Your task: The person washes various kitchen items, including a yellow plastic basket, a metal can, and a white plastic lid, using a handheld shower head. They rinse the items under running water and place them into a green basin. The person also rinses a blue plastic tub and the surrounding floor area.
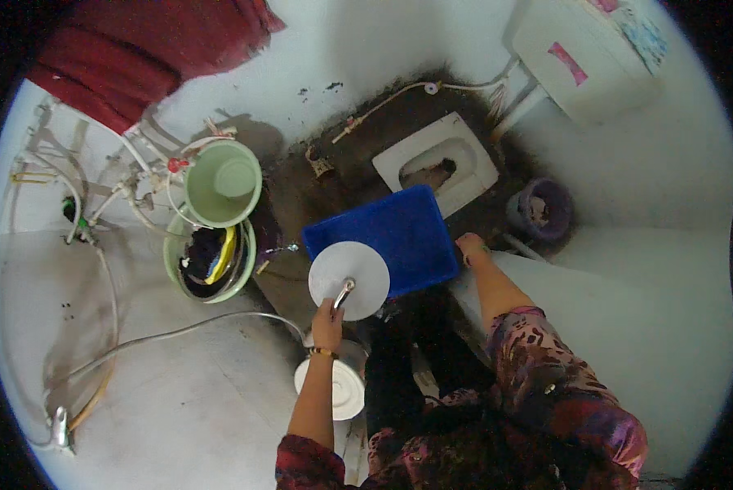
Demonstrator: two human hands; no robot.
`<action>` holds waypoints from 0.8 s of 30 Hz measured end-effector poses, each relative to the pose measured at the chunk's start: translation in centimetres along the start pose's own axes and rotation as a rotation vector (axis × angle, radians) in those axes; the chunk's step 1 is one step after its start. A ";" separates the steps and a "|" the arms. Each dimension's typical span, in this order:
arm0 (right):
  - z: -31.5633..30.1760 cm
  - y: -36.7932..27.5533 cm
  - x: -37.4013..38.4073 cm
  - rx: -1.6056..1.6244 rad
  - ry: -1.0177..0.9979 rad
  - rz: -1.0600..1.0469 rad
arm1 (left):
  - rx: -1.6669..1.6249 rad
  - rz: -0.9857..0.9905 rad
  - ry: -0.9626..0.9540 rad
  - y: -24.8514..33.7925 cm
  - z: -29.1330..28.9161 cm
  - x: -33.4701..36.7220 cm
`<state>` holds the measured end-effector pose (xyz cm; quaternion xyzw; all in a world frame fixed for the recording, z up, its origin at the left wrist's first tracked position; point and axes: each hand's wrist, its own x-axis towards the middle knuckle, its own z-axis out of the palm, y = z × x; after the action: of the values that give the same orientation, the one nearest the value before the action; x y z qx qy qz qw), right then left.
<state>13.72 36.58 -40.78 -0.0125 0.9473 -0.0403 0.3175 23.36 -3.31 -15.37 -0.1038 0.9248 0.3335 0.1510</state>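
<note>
My left hand is closed around a short chrome handle. The handle's end meets the middle of a flat round white disc, though I cannot tell whether the two are joined. Under the disc, which covers its near left corner, is a rectangular blue tub. At the tub's right edge is my right hand, its fingers bent in against the rim; the exact grip is hard to make out. A pale hose runs from the left wall up to my left wrist.
A squat toilet is set into the dark floor beyond the tub. Two light green buckets stand at left, the lower holding dark items and something yellow. A purple bin sits right; a white lidded bucket stands by my left forearm.
</note>
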 end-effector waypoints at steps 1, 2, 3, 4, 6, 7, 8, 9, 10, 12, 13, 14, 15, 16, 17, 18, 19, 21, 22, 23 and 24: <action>0.1 2.1 0.4 -0.054 0.110 -0.116 | -0.024 0.046 -0.008 -0.2 1.6 1.7; 0.1 4.6 0.6 0.177 0.043 0.040 | -0.051 0.094 -0.018 -0.6 3.8 3.5; -0.8 1.9 0.0 0.557 -0.019 0.247 | -0.034 0.113 -0.012 -2.5 4.8 4.9; -1.7 -0.3 -0.5 0.824 -0.035 0.420 | 0.067 0.080 -0.111 -4.1 5.5 6.4; -3.0 -0.2 -0.7 0.920 -0.027 0.519 | 0.141 0.110 -0.173 -5.4 9.0 10.4; -2.8 0.7 -0.5 0.929 -0.009 0.538 | 0.172 0.122 -0.213 -5.6 10.8 11.8; -2.3 1.2 -0.5 0.945 0.006 0.557 | 0.177 0.149 -0.250 -6.0 12.3 13.3; -1.8 1.7 0.2 0.957 0.014 0.566 | 0.220 0.179 -0.272 -7.1 14.2 14.7; -0.5 2.2 0.8 1.056 0.033 0.601 | 0.267 0.213 -0.295 -8.5 16.2 16.0; 3.0 3.4 2.3 1.251 0.073 0.683 | 0.376 0.228 -0.403 -10.1 19.5 17.8; 4.5 4.7 3.5 1.209 0.051 0.653 | 0.412 0.228 -0.421 -10.6 20.9 18.7; 5.8 6.0 4.7 1.167 0.027 0.623 | 0.449 0.227 -0.438 -11.0 22.3 19.6; 7.5 7.6 5.6 1.122 0.001 0.603 | 0.482 0.228 -0.465 -11.5 24.1 20.1; 8.6 9.0 6.1 1.024 0.056 0.436 | 0.463 0.218 -0.495 -11.5 25.1 20.7; 9.7 10.6 6.6 0.921 0.108 0.271 | 0.502 0.238 -0.495 -11.5 26.4 21.5; 10.4 10.4 7.3 0.933 0.088 0.257 | 0.552 0.242 -0.498 -12.1 27.5 22.1; 10.5 9.0 8.1 0.951 0.061 0.233 | 0.608 0.235 -0.500 -13.2 28.3 22.5; 10.1 6.8 10.3 1.177 -0.092 0.523 | 0.586 0.161 -0.477 -15.7 29.8 23.4; 10.1 6.7 11.2 1.174 -0.097 0.513 | 0.583 0.137 -0.489 -16.6 30.9 24.0; 10.3 6.4 12.2 1.172 -0.105 0.501 | 0.583 0.111 -0.501 -17.7 31.9 24.3; 10.2 5.6 13.6 1.174 -0.116 0.474 | 0.569 0.122 -0.431 -19.9 32.6 24.6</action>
<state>8.98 40.83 -57.53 0.3715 0.7258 -0.4808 0.3224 13.06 0.53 -59.50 0.0704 0.9320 0.0854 0.3452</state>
